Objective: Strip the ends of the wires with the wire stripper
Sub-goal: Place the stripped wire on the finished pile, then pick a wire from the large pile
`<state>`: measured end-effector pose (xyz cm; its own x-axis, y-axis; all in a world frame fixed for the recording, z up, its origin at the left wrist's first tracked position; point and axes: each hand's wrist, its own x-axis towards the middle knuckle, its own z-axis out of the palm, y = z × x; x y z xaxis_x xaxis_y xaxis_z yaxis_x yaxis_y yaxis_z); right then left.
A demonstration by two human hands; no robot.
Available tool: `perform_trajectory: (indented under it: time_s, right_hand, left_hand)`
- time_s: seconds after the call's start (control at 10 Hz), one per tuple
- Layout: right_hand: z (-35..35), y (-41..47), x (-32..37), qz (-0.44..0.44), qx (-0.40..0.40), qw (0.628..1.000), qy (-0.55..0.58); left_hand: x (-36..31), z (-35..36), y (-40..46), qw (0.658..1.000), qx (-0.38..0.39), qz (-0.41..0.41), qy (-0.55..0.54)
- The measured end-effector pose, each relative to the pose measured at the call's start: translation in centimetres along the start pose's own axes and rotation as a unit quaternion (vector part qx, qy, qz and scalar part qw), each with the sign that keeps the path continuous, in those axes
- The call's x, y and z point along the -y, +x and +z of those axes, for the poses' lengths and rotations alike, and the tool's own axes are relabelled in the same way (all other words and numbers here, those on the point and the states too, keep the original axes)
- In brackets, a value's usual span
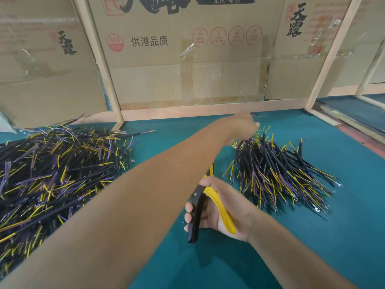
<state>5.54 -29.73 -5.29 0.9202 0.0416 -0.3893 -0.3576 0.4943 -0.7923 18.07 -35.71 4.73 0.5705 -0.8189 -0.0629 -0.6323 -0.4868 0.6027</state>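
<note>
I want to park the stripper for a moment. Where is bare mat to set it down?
Bare green mat lies near the right hand holding the wire stripper, below the right wire pile. A strip stays free behind both piles along the wooden rail. The left wire pile crowds the left side.

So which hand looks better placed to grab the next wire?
Left. The left hand already reaches over the right wire pile, while the right hand grips the wire stripper.

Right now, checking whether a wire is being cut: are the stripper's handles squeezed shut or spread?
Spread. The black and yellow handles of the stripper splay apart in the right hand. Its head is hidden behind the left forearm.
</note>
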Motion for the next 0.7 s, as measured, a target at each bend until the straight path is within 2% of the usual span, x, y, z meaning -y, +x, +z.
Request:
perform_trajectory:
  time_s: [0.1, 0.2, 0.3, 0.4, 0.5, 0.6, 0.7]
  right_hand:
    - [0.3, -0.5, 0.4, 0.000, 0.009, 1.000, -0.012]
    - [0.7, -0.7, 0.6, 0.003, 0.037, 0.999, 0.007]
    - [1.0, -0.7, 0.6, -0.008, 0.039, 0.999, 0.001]
    - [0.9, -0.3, 0.4, -0.020, 0.029, 0.999, -0.011]
    - [0.7, -0.2, 0.4, -0.023, 0.040, 0.999, -0.011]
    - [0.7, -0.1, 0.3, -0.026, 0.044, 0.999, -0.006]
    - [0.6, 0.0, 0.2, -0.024, 0.045, 0.999, -0.004]
  left_hand:
    - [1.3, -2.7, -1.7, 0.999, -0.023, 0.023, -0.024]
    - [5.7, -6.6, -6.4, 0.996, -0.063, 0.040, -0.048]
    - [13.2, -8.5, -11.5, 0.982, -0.179, -0.019, 0.058]
    - [19.9, -8.7, -17.7, 0.948, -0.228, -0.113, 0.190]
    - [23.9, -7.3, -20.9, 0.926, -0.182, -0.180, 0.276]
    - [24.9, -6.1, -21.5, 0.916, -0.194, -0.178, 0.303]
    - [24.8, -5.8, -20.8, 0.918, -0.236, -0.147, 0.281]
